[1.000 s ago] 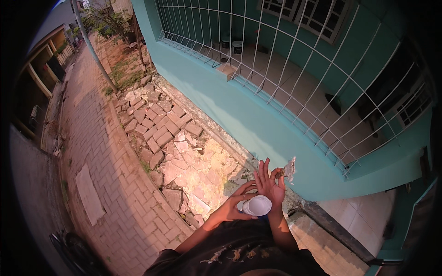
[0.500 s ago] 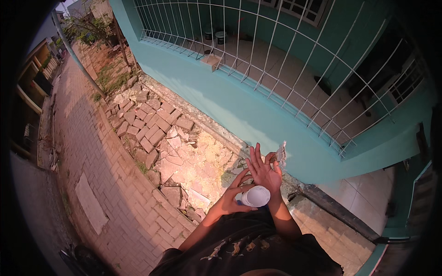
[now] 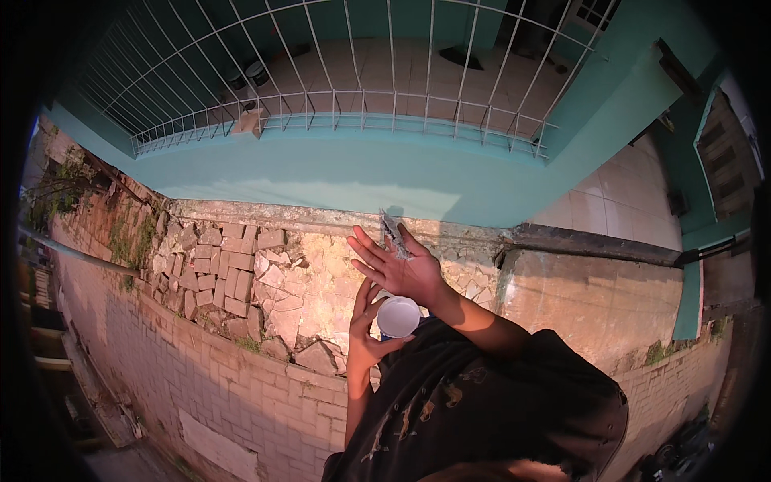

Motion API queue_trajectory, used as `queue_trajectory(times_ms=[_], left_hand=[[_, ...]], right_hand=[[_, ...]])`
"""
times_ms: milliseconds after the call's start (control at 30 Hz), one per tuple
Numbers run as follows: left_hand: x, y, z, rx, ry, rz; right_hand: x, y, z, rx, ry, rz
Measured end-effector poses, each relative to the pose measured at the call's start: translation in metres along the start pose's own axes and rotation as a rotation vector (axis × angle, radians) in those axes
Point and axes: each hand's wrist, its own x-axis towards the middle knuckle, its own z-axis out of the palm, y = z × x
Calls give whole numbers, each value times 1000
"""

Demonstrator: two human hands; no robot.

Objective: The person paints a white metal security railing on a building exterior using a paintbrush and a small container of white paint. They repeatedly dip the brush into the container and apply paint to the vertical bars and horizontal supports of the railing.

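Note:
My left hand (image 3: 361,337) is wrapped round the side of a small white plastic tub (image 3: 399,316) with its open mouth facing up. The inside looks white, and a bit of blue shows under it. Just beyond the tub, my right hand (image 3: 408,271) has its palm turned up and its outer fingers stretched out. Between its thumb and index finger sits a ragged, silvery-grey piece (image 3: 393,234) that looks crumpled or flaky; its kind is unclear.
A low turquoise wall (image 3: 337,173) topped by white metal bars (image 3: 393,72) stands ahead. Loose paving bricks (image 3: 233,269) and broken slabs lie at its foot. A brick-paved lane (image 3: 217,361) runs behind them on the left. A concrete ramp (image 3: 586,297) lies to the right.
My view has turned, so the wall now runs across ahead and both hands appear farther left. The tub stays in my left hand, the silvery piece in my right.

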Motion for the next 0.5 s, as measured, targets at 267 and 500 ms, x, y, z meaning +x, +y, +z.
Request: queue_trajectory(times_ms=[267,500], left_hand=[[-1,-1,1,-24,-54,-35],[8,-6,-4,111,-39,79]], right_hand=[[-1,-3,2,-15,12,-40],[-5,-6,3,35,98,-26]])
